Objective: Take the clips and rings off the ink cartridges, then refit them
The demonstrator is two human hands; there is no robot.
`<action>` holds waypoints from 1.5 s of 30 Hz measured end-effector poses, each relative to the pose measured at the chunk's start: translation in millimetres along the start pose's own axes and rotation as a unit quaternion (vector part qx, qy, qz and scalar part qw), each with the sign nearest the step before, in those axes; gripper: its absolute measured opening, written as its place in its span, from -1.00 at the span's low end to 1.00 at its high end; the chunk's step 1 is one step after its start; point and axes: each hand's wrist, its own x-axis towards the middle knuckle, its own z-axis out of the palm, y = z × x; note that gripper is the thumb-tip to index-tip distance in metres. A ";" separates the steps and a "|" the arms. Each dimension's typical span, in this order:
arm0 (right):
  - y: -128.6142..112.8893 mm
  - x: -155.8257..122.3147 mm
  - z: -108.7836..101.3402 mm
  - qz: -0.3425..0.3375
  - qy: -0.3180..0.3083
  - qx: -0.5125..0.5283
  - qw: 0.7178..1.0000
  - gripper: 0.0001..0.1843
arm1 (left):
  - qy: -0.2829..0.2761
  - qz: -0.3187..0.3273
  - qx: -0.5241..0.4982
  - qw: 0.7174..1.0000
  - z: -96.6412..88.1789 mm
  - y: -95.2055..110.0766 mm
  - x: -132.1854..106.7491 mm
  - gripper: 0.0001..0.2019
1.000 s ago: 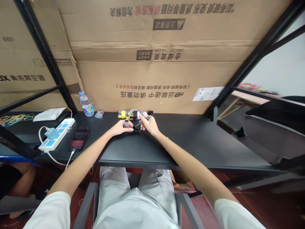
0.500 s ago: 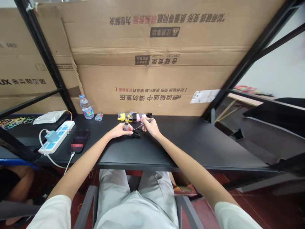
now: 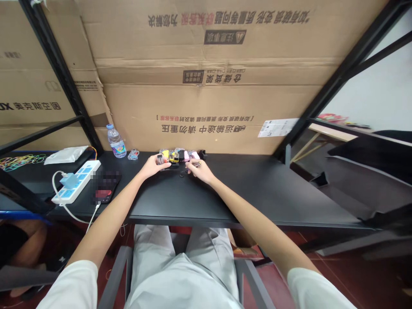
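My left hand (image 3: 153, 165) is closed on a small clear-and-dark plastic piece (image 3: 160, 159) at the far middle of the black table (image 3: 257, 189). My right hand (image 3: 198, 170) rests on the table with fingers curled; what it holds, if anything, is too small to make out. Between the hands lies a small black part (image 3: 182, 174). Just beyond the fingers stands a row of small yellow, black and pink pieces (image 3: 179, 155) against the cardboard.
A water bottle (image 3: 116, 142) and a small clear item (image 3: 133, 154) stand at the back left. A white power strip (image 3: 77, 181) with a plugged charger, a phone (image 3: 103, 193) and a white bag (image 3: 66, 154) lie on the left. Big cardboard boxes (image 3: 206, 107) close off the back.
Both hands have moved away from me toward the row of small pieces. The left hand carried its piece up and left; a small black part now lies on the table between the hands.
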 end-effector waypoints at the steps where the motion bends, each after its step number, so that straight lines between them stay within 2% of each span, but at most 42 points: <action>1: 1.1 0.8 0.1 -0.001 -0.001 -0.004 1.000 -0.55 | 0.010 0.005 0.013 1.000 1.5 0.1 -0.2 -0.55; 6: 5.1 2.2 -7.2 0.000 0.017 -0.022 1.000 -0.59 | 0.025 0.021 0.074 0.997 4.5 3.6 -3.9 -0.60; 12: 2.0 -0.1 -8.2 -0.006 0.006 -0.025 1.000 -0.64 | -0.010 0.034 0.097 0.995 6.7 1.8 -7.5 -0.59; 17: -5.9 -2.5 -5.6 -0.022 0.022 -0.008 0.999 -0.61 | -0.010 0.062 0.133 0.989 10.2 0.6 -7.9 -0.58; 21: -9.3 -4.8 -0.8 -0.042 -0.007 0.002 0.999 -0.58 | -0.009 0.071 0.176 0.982 14.0 0.1 -8.5 -0.59; 25: -7.3 -5.4 3.8 -0.071 -0.056 -0.009 0.996 -0.62 | -0.011 0.087 0.229 0.970 16.4 0.9 -9.7 -0.62; 28: -5.8 -5.0 4.0 -0.094 -0.070 -0.020 0.993 -0.68 | -0.012 0.108 0.265 0.958 17.2 1.7 -9.9 -0.63; 39: -6.9 -2.9 0.5 -0.114 -0.076 -0.036 0.990 -0.74 | -0.040 0.177 0.359 0.916 29.5 5.0 -12.4 -0.67; 45: -7.9 -2.8 -5.4 -0.108 -0.047 -0.025 0.993 -0.74 | -0.043 0.181 0.394 0.900 36.1 7.2 -11.3 -0.65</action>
